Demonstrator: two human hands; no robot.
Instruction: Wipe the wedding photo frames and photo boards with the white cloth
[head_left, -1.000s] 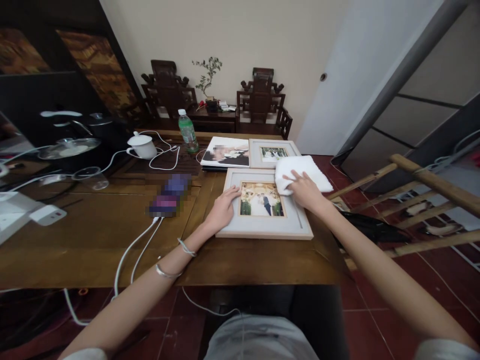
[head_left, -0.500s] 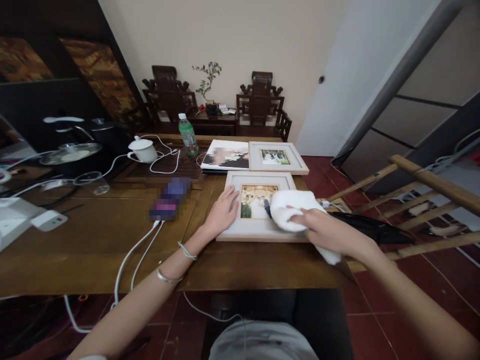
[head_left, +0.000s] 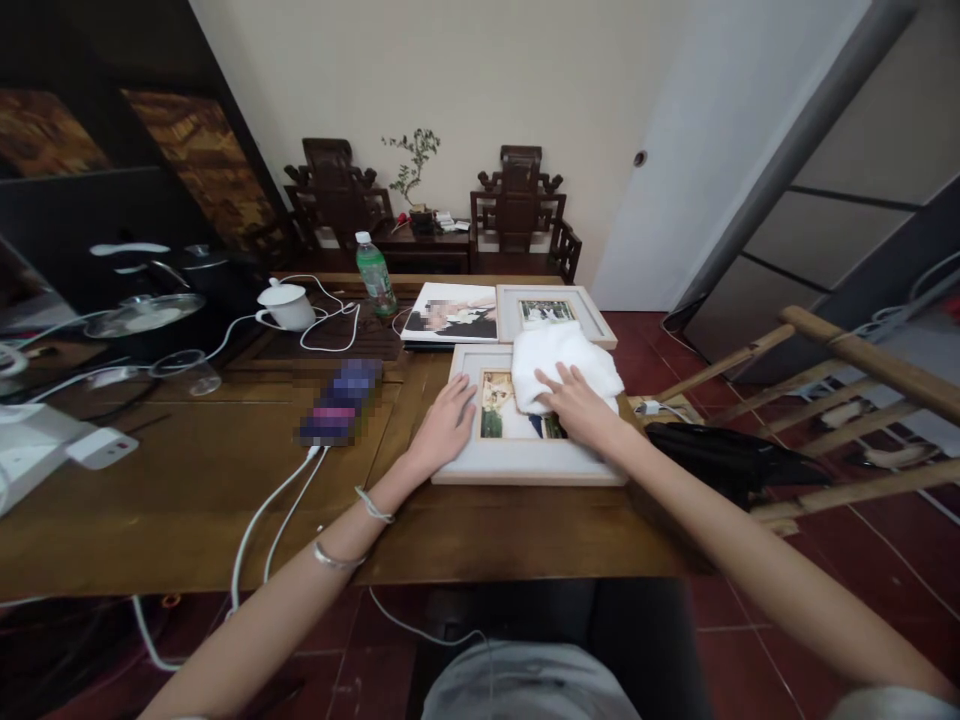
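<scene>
A light wooden picture frame [head_left: 525, 468] with a photo in a white mat lies flat near the table's right end. My left hand [head_left: 448, 425] rests along its left edge, fingers stretched out, holding nothing. On the frame's upper right part, my right hand [head_left: 581, 408] has its fingers pressed into a bunched white cloth [head_left: 570, 362]. The cloth hides the frame's top right corner and part of the photo. A second frame [head_left: 596, 312] lies just behind, beside a white photo book or panel [head_left: 454, 310].
On the wooden table [head_left: 480, 535] are a phone [head_left: 341, 402] with white cables, a lidded white cup [head_left: 287, 305], a green-labelled bottle [head_left: 375, 272], a clear plastic cup [head_left: 187, 373] and a white power strip [head_left: 34, 450]. A wooden rack [head_left: 862, 365] stands right of the table.
My right hand has moved the white cloth up and left over the frame, from its right edge to its upper right part. My left hand stays in place.
</scene>
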